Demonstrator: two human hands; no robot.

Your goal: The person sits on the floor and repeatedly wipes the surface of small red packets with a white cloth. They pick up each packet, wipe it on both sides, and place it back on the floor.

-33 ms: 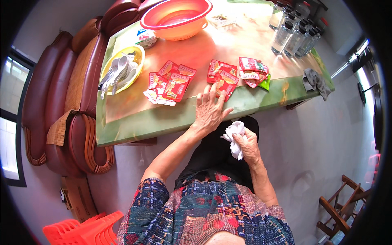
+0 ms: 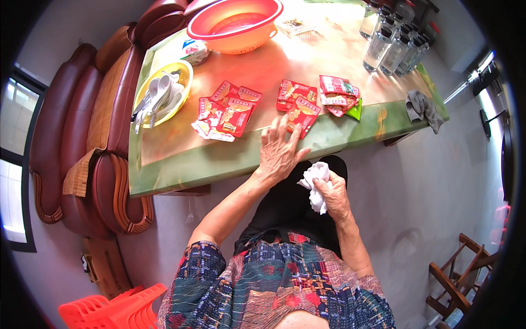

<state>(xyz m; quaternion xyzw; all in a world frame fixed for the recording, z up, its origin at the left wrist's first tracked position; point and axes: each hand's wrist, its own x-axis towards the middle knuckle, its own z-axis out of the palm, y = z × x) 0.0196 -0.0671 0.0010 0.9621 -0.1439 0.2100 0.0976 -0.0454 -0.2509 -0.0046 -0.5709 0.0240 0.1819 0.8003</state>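
My left hand (image 2: 278, 151) lies over the near edge of the table (image 2: 219, 171), fingers stretched and apart, holding nothing. Its fingertips reach the lower edge of a red packet (image 2: 303, 115); whether they press on it I cannot tell. Another red packet (image 2: 297, 90) lies just behind. In front of my body, off the table, my right hand (image 2: 335, 198) grips a crumpled white cloth (image 2: 316, 183). Several red packets (image 2: 234, 116) overlap in a pile left of my left hand. Right of it sits a smaller pile of red packets (image 2: 337, 85) with a green packet (image 2: 355, 111) underneath.
A yellow basin (image 2: 188, 90) of spoons (image 2: 160, 90) stands at the table's left, a large orange basin (image 2: 241, 44) behind. Several clear bottles (image 2: 378, 50) with dark caps stand far right. A grey cloth (image 2: 422, 108) hangs over the right edge. A brown sofa (image 2: 55, 120) is left.
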